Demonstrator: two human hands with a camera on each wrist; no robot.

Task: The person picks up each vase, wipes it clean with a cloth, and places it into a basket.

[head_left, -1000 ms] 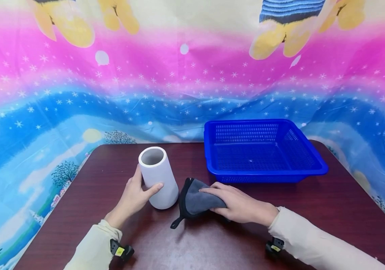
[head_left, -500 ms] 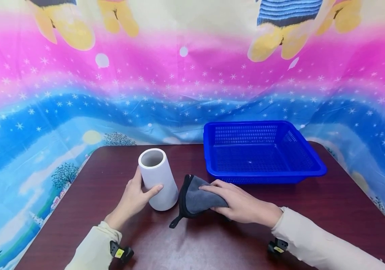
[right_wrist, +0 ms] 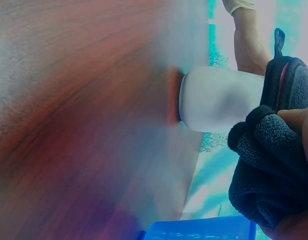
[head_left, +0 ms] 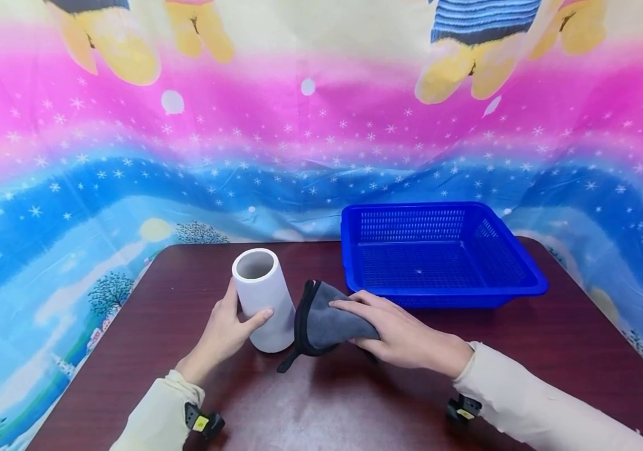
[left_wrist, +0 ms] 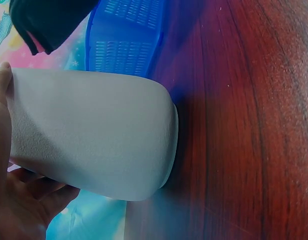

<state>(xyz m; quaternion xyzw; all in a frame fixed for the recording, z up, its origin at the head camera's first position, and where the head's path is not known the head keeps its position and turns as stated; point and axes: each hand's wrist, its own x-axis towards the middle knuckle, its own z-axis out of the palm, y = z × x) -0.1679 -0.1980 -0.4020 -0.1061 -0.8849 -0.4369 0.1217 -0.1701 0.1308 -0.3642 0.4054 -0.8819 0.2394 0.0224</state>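
A white tapered vase (head_left: 267, 307) stands on the dark table, its round mouth facing up. My left hand (head_left: 222, 332) grips its side, thumb across the front and fingers round the back. In the left wrist view, the vase (left_wrist: 99, 130) shows its smooth rounded base end. My right hand (head_left: 397, 329) holds a bunched grey cloth (head_left: 333, 319) with black edging and a hanging loop, raised over the table just right of the vase. The right wrist view shows the folds of the cloth (right_wrist: 274, 160) overlapping the upper vase (right_wrist: 219, 100).
A blue perforated plastic basket (head_left: 445, 291) sits at the back right of the brown table (head_left: 186, 275). Behind the table hangs a colourful patterned curtain (head_left: 299, 119). Small black devices (head_left: 203, 421) are strapped at both wrists.
My right hand has lifted the cloth slightly and brought it left, so its black edge now meets the vase's side in view. The left hand and vase stay put.
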